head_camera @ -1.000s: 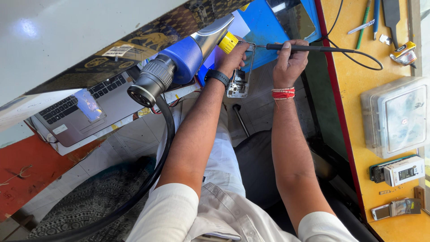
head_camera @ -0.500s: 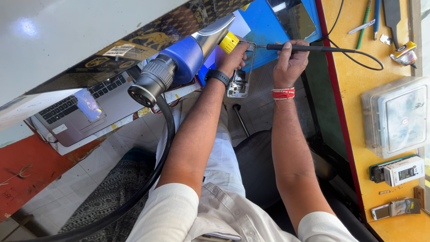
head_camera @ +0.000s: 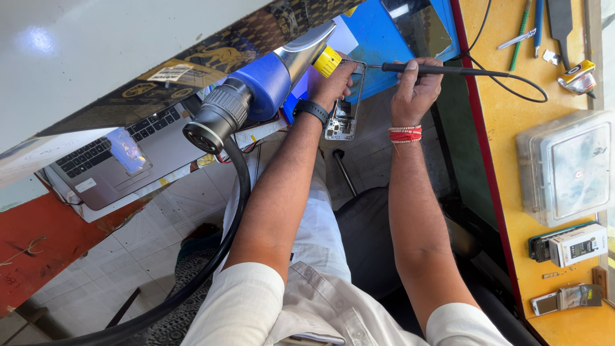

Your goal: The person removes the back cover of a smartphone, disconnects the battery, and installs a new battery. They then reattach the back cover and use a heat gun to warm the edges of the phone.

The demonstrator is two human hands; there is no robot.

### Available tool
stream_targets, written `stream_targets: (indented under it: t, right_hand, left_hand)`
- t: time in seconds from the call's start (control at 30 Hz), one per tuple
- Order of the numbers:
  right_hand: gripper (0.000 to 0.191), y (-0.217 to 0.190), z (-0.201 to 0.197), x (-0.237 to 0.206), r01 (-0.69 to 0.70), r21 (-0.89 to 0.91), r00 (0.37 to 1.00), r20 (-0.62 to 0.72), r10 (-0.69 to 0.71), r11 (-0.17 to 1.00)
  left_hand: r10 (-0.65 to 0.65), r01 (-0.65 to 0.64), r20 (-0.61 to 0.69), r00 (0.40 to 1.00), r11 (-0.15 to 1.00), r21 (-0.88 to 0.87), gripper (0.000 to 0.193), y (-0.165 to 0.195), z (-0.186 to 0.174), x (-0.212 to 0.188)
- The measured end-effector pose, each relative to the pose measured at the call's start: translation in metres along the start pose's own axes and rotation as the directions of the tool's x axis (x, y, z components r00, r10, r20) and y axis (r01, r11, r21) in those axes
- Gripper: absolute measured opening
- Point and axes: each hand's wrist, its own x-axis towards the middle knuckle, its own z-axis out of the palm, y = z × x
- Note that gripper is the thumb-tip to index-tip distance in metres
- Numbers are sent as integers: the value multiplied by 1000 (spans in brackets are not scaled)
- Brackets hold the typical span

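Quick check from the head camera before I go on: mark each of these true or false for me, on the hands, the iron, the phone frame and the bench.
1. The right hand holds a soldering iron. True.
2. The left hand holds a phone frame. True.
3. The red thread band is on the left wrist. False: it is on the right wrist; the left wears a dark watch.
4. The laptop is shut. False: its keyboard shows.
5. The blue hot air gun lies beside the left forearm. True.
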Motion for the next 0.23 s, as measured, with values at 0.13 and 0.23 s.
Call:
stream_targets:
  t: [0.13,0.23]
  right_hand:
    - [9,2,0,1,-9,-34,1000,-5,8,999]
    - [10,3,0,0,-12,-12,1000,-11,12,1000]
  left_hand:
    - [-3,3,-10,1000,1000,6,17,1,0,0]
    - [-9,9,-5,1000,1000,11,18,3,0,-1]
